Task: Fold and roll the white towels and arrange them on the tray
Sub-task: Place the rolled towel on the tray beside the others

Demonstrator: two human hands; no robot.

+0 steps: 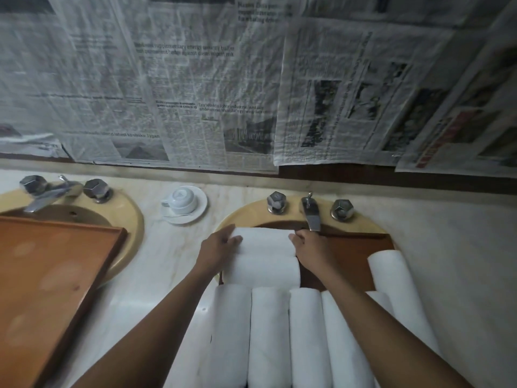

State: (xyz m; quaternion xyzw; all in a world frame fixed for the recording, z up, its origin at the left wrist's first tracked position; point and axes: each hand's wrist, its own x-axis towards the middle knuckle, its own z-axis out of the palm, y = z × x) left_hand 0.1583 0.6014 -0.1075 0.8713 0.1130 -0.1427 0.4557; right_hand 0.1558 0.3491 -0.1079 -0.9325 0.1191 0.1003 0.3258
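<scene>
The landmark here is the spout [313,217] of the tap on the right basin [372,224]. The wooden tray [358,245] lies across this basin, and its far edge passes under the tip of the spout.

Just in front of the spout and to its left, the far roll [265,240] lies crosswise on the tray. The left hand [221,245] cups its left end, the fingers bent around the cloth. The right hand [310,247], directly before the spout, has curled fingers on the right end. The right hand's knuckles are near the spout tip, so little room is left there.

The second roll [263,268] lies touching the far roll on the side away from the spout. Nearer to the person, four rolls [307,337] lie lengthwise, side by side and touching. The slanted roll [397,292] lies to the right of the spout and nearer to the person. One more white end shows between it and the right forearm, mostly hidden. That makes seven towels clearly, and probably eight.

Bare wood stays open in front of the spout and to its right, between the crosswise rolls and the slanted roll. The tray's left edge shows beside the second roll; its near edge is covered.

Two tap handles [276,202] flank the spout. Left of the spout, one upturned cup [181,198] sits on one saucer [200,204] on the counter [156,270]. Further left, a second tray [50,275] lies over another basin. Behind the spout, newspaper sheets [195,79] cover the wall.
</scene>
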